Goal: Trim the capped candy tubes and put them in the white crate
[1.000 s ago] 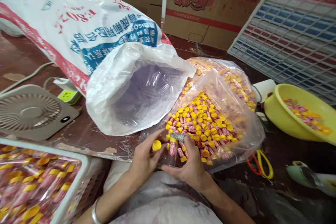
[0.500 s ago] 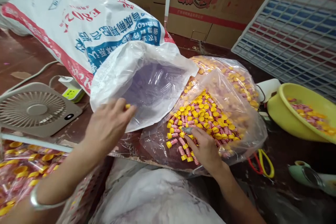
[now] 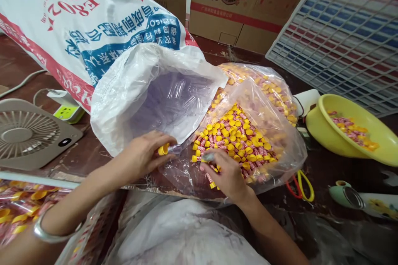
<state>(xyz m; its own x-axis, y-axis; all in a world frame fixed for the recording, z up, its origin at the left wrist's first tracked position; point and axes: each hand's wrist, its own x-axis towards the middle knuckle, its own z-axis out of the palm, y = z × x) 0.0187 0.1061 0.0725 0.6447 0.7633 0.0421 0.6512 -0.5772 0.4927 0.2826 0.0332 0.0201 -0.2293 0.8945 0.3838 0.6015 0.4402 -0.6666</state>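
Observation:
My left hand point(image 3: 146, 153) is closed around a small clear plastic tube with a yellow cap point(image 3: 163, 149), just below the mouth of a large white woven sack point(image 3: 124, 16). Purplish, shiny clear plastic shows inside the sack. To the right, my right hand point(image 3: 228, 174) has thumb and finger pinched at the near edge of a heap of small pink-and-white printed tubes with yellow caps point(image 3: 236, 136). A bit of yellow shows at its fingertips, and grey wrapping covers one finger. The heap lies in the mouth of a clear plastic bag point(image 3: 280, 140).
A yellow bowl point(image 3: 337, 136) with more tubes stands at right, near scissors point(image 3: 306, 186) with red and yellow handles. At left are a small fan point(image 3: 27, 132), a power socket point(image 3: 66, 112) and a crate of filled tubes point(image 3: 27, 203). Cardboard boxes point(image 3: 230, 4) and a white rack point(image 3: 336, 41) stand behind.
My left hand has moved right and down from the sack's mouth, and a clear yellow-capped tube now shows in it. My right hand has shifted slightly left at the heap's edge.

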